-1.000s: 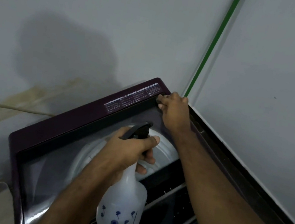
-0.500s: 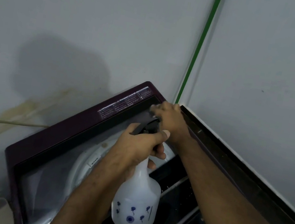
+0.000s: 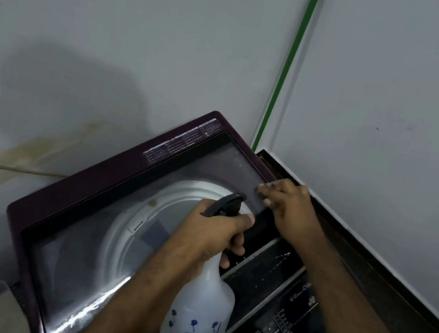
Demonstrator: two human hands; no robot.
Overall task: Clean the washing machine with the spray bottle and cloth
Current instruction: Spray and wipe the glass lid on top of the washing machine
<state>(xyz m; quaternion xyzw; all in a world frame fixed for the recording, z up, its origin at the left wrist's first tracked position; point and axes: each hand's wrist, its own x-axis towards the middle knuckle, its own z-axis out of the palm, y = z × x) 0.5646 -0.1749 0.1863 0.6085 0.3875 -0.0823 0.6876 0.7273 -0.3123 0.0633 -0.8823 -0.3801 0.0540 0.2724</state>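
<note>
"Two hands are busy! Why is the left hand [image 3: 211, 231] up over the washing machine [image 3: 101, 233]?"

"Its grip is wrapped tight around the neck of the spray bottle [image 3: 200, 312]. The bottle hangs above the machine's glass lid, so I think it is kept ready to squirt."

"And the right hand [image 3: 287, 204]?"

"It presses on the far edge of the lid, near the green pipe [image 3: 286, 69]. The fingers are curled. It looks like wiping."

"Is the cloth there?"

"Something small may be under those fingers, but I cannot tell."
</note>
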